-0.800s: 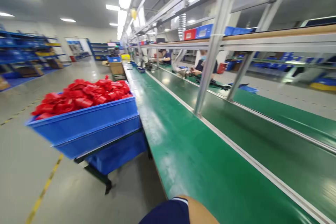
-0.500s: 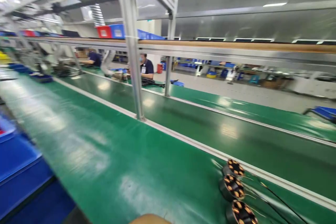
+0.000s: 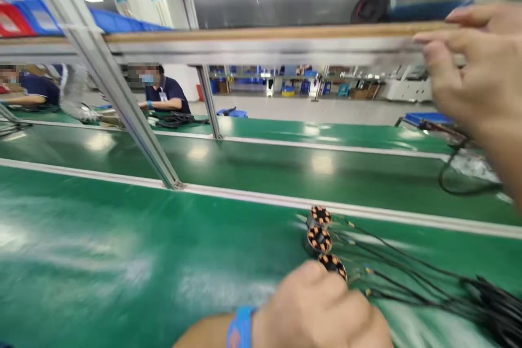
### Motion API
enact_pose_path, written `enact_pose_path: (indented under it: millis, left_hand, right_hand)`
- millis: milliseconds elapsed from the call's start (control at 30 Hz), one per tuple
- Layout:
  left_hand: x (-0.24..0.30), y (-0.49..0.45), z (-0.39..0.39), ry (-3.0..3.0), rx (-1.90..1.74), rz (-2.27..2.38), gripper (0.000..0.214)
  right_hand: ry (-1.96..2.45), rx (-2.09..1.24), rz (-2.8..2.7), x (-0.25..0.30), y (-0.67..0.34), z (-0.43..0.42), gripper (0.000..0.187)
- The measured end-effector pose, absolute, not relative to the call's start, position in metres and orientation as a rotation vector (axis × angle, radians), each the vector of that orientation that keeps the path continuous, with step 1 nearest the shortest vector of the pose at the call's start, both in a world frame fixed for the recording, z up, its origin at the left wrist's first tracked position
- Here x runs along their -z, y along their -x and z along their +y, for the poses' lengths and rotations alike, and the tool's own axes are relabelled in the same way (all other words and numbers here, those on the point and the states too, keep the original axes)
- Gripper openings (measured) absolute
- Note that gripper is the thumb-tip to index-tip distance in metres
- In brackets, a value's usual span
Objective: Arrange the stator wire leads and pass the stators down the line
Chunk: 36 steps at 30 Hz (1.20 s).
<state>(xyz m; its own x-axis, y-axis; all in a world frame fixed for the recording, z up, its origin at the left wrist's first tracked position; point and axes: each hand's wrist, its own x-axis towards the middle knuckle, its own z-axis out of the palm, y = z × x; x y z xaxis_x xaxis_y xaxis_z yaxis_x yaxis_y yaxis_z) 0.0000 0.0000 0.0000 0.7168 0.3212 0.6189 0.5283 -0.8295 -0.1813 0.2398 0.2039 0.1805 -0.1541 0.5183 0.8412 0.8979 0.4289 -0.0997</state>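
Observation:
My left hand point(image 3: 318, 310), with a blue wristband, is low in front of me, fingers curled under and hidden, right beside the nearest motor stator point(image 3: 333, 265). What it holds, if anything, does not show. Behind that one, two more stators with copper windings, a middle one point(image 3: 319, 239) and a far one point(image 3: 320, 215), stand in a row on the green mat. Black cables point(image 3: 408, 261) trail from them to the right. Up at the right, my right hand point(image 3: 481, 65) is at the shelf edge, fingers apart, with nothing seen between them.
A wooden-topped shelf point(image 3: 285, 35) on metal posts point(image 3: 118, 92) spans the bench. On it are blue bins point(image 3: 118, 20) and a blurred dark round object with a blue body point(image 3: 371, 4). A cable bundle point(image 3: 501, 304) lies at right. Across the bench sits a masked person point(image 3: 167, 89).
The view has swung right. My left hand has come in beside the stators, and my right hand has appeared at the shelf. The stators stand in the same row.

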Motion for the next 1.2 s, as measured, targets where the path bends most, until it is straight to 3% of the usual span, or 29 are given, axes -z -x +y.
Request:
enact_pose_path:
  millis: [67, 167, 267, 367, 433, 533, 700, 767, 867, 1033, 1200]
  left_hand:
    - [0.004, 0.002, 0.005, 2.568, 1.005, -0.838, 0.012]
    - [0.030, 0.004, 0.007, 2.661, 1.258, -1.090, 0.019]
    - [0.077, -0.001, -0.001, 2.862, 1.324, -1.437, 0.051]
    - [0.123, -0.015, -0.011, 2.923, 1.291, -1.746, 0.089]
    - [0.144, -0.025, -0.013, 2.898, 1.311, -1.864, 0.098]
    - [0.154, -0.029, -0.008, 2.913, 1.385, -1.879, 0.090]
    - [0.145, 0.001, 0.006, 3.387, 1.242, -1.532, 0.090]
    - [0.143, 0.011, 0.007, 3.463, 1.231, -1.482, 0.089]
    - [0.144, 0.014, 0.005, 3.454, 1.256, -1.489, 0.088]
    - [0.147, 0.008, 0.001, 3.407, 1.277, -1.500, 0.080]
    - [0.144, 0.007, -0.001, 3.366, 1.315, -1.493, 0.076]
  right_hand:
    - [1.047, 0.430, -1.915, -0.107, -0.249, 0.159, 0.059]
    - [1.118, -0.139, -2.025, -0.006, -0.265, 0.092, 0.032]
    - [1.132, -0.522, -2.059, 0.061, -0.279, 0.055, 0.032]
    - [1.135, -0.689, -2.064, 0.096, -0.283, 0.049, 0.037]
    - [1.124, -0.694, -2.064, 0.107, -0.280, 0.051, 0.038]
    - [1.143, -0.769, -2.071, 0.115, -0.275, 0.049, 0.044]
    - [1.127, -1.835, -2.019, 0.114, -0.278, 0.038, 0.049]
    - [1.054, -2.108, -1.935, 0.115, -0.280, 0.035, 0.052]
    - [1.066, -2.204, -1.750, 0.118, -0.278, 0.033, 0.052]
    - [1.126, -2.097, -1.462, 0.124, -0.271, 0.024, 0.047]
    - [1.073, -2.304, -1.382, 0.125, -0.272, 0.019, 0.048]
